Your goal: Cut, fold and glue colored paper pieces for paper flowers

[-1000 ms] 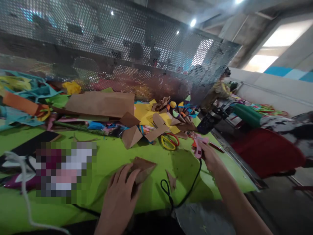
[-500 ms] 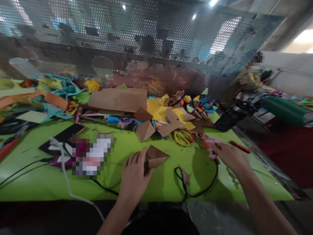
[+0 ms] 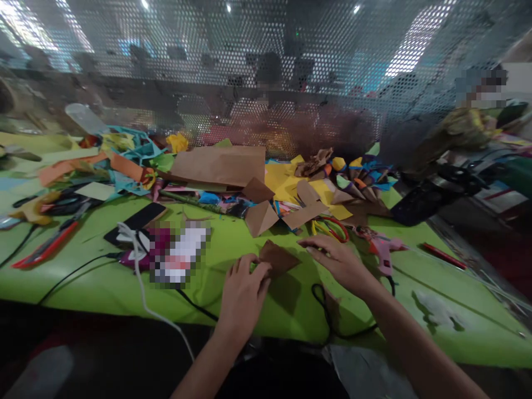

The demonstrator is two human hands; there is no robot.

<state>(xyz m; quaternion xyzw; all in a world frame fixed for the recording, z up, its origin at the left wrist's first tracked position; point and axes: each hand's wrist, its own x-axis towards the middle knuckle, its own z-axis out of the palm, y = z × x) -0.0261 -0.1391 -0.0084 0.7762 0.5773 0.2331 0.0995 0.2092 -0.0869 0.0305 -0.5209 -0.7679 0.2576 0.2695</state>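
A folded piece of brown paper (image 3: 279, 258) is pinched between the thumb and fingers of my left hand (image 3: 245, 291), just above the table. My right hand (image 3: 334, 260) hovers to the right of the paper with its fingers stretched out and nothing in them. The fingertips come close to the paper's pointed right end, apart from it. Beyond the right hand a pink glue gun (image 3: 384, 249) rests on the table, its black cord (image 3: 328, 318) looping back under my right forearm. Yellow-and-red-handled scissors (image 3: 330, 227) lie behind the right hand, partly hidden by it.
Cut brown and yellow paper (image 3: 286, 183), paper cones (image 3: 366, 185) and coloured scraps crowd the back of the green table (image 3: 195, 302). To the left lie a phone (image 3: 139, 221), a white cable (image 3: 139, 277) and a red cutter (image 3: 50, 246). A person (image 3: 465, 130) is at far right.
My right hand has let go of the glue gun and moved left toward the folded paper. My left hand keeps hold of the paper, which is turned a little. The view has swung left.
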